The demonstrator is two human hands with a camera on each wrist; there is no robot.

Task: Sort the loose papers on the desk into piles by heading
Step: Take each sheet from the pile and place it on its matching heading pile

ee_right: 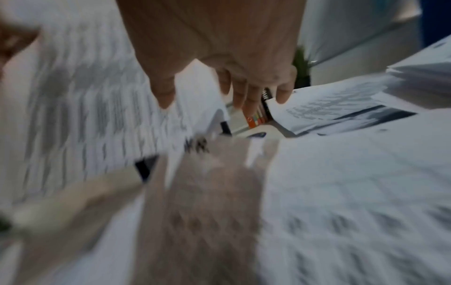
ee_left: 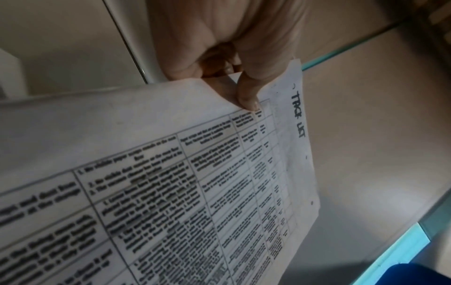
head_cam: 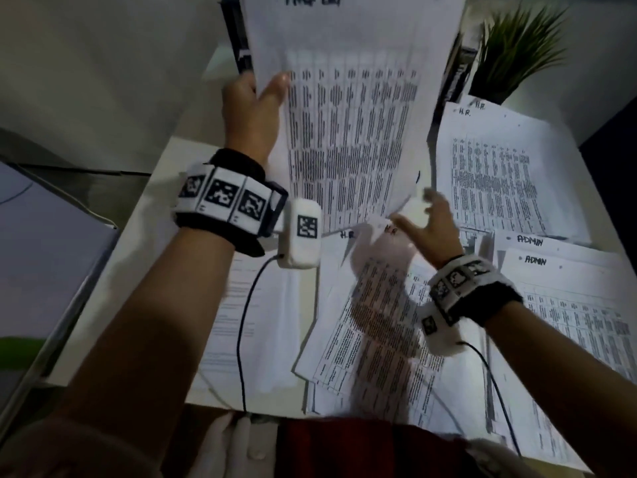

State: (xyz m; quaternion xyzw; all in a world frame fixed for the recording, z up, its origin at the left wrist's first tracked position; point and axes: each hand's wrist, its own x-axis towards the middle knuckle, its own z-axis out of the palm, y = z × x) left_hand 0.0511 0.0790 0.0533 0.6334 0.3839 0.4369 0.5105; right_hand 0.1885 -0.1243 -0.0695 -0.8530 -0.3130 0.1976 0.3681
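White task-list sheet (head_cam: 351, 108) held up, long side up-down, pinched by left hand (head_cam: 253, 112). Right hand (head_cam: 431, 222) open, empty, low over mixed papers (head_cam: 372, 322). H.R. pile (head_cam: 499, 174) nearer right hand.

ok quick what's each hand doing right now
Left hand: pinching the white printed sheet headed TASK LIST, held up above the desk.
Right hand: open, fingers spread, holding nothing, over the loose white printed papers.
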